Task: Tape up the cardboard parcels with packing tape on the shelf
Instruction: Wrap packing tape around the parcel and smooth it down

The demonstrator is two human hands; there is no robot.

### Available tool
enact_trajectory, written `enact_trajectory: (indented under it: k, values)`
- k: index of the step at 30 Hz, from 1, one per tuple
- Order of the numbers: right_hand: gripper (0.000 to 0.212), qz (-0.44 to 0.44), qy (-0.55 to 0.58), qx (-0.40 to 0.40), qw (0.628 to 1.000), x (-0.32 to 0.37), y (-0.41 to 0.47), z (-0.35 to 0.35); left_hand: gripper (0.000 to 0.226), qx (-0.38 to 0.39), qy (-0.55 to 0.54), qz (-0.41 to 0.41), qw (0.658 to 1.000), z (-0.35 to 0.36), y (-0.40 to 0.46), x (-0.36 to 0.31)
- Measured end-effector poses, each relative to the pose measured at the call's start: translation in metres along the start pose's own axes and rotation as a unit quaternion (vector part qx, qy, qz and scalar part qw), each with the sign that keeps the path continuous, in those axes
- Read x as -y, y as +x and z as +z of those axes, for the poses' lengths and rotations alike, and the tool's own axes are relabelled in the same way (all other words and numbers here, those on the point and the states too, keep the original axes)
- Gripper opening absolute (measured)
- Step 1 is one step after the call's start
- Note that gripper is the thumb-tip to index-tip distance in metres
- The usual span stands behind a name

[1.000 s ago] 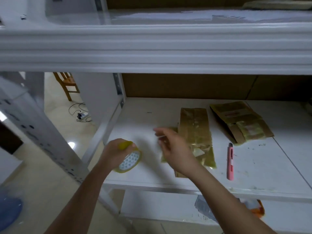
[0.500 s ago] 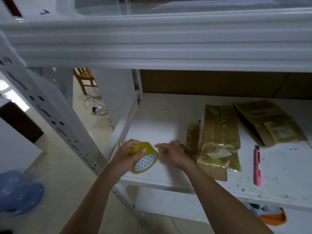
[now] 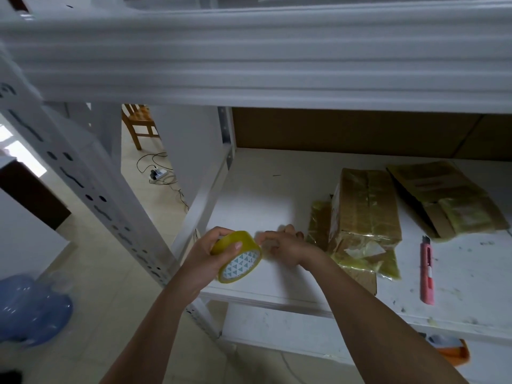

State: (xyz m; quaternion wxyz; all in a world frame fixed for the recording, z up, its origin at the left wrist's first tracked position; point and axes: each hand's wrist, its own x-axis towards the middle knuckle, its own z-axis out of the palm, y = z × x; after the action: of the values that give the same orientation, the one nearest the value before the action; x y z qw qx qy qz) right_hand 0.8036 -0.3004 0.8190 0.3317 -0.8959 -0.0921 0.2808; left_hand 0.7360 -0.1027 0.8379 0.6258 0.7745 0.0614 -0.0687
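Here the left hand (image 3: 206,254) gripped the yellow tape roll (image 3: 238,260), fingers and thumb curled round its rim, over the front-left corner of the white shelf (image 3: 266,195). The roll was tilted, its printed core facing the camera. The right hand (image 3: 286,246) sat just beside the roll, fingers curled at its outer edge; whether they pinched the tape end could not be told, as that spot was blurred.

Cardboard parcel (image 3: 363,206), upright-oblong and already wrapped in glossy tape, lay near the middle of the shelf, close to the right hand but apart from it. A flattened taped piece (image 3: 320,223) lay against its left side, and crumpled yellowish film (image 3: 371,256) spread at its front end, toward the front edge. A second parcel (image 3: 443,195), flatter, with one flap open, lay toward the back-right of the shelf, well apart from the hands.

Pink utility knife (image 3: 426,273) lay lengthwise near the front edge, right of the first parcel, not touching it. Brown board (image 3: 346,128) backed the shelf. Off the shelf's left: wooden chair (image 3: 138,123), cable with plug (image 3: 158,171) on the floor, blue water bottle (image 3: 30,309).
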Motion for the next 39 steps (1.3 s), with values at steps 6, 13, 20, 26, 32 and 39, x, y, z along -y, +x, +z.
enact_trajectory:
  k: [6,13,20,26,32,39]
  values:
    - [0.036,0.007,0.041,-0.042,0.998,-0.004,0.007,0.004,0.032,0.01,-0.002,-0.003,1.0,-0.002,-0.003,0.001]
    - [0.037,-0.012,0.083,-0.08,0.993,-0.004,0.005,0.006,0.023,0.018,-0.021,0.002,1.0,-0.003,-0.008,-0.001]
    - [0.032,-0.108,0.049,-0.174,0.978,0.016,-0.005,-0.025,0.023,0.012,-0.052,0.066,0.996,-0.019,-0.009,-0.025]
    - [0.032,-0.154,0.004,-0.223,0.963,0.029,-0.024,-0.051,0.036,0.039,-0.069,0.112,0.991,-0.021,-0.009,-0.052]
    - [0.03,-0.183,0.016,-0.295,0.938,0.02,-0.069,-0.074,0.038,0.074,-0.073,0.115,0.988,-0.003,-0.006,-0.066]
    - [0.034,-0.167,0.096,-0.409,0.892,-0.006,-0.12,-0.1,0.041,0.102,-0.048,0.133,0.985,0.027,0.004,-0.1]
